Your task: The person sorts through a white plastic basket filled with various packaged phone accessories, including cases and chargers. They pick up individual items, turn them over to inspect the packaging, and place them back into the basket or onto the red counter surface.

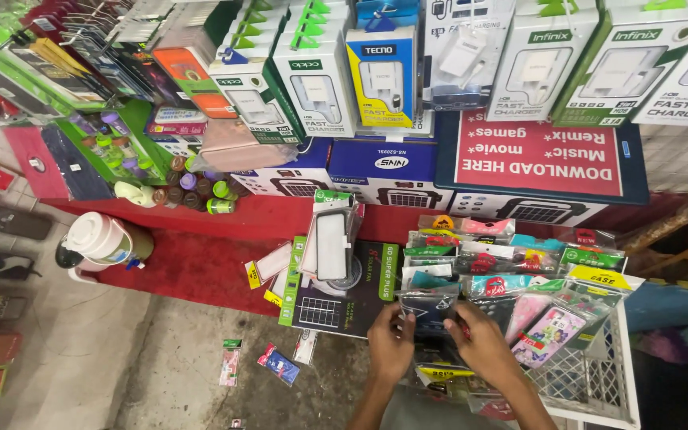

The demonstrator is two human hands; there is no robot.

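Both hands hold one clear-wrapped dark phone case (431,309) above a white wire basket (599,374). The left hand (392,344) closes its grip on the packet's left edge; the right hand (483,344) closes its grip on the right edge. Packaged phone cases (519,263) fill the basket in overlapping rows. A black boxed solar fan (344,299) lies just left, on the red worktop (193,267). Small packets (280,365) lie on the floor.

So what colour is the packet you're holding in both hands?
The packet held by the left hand and right hand looks dark blue in clear wrap, seen in the head view.
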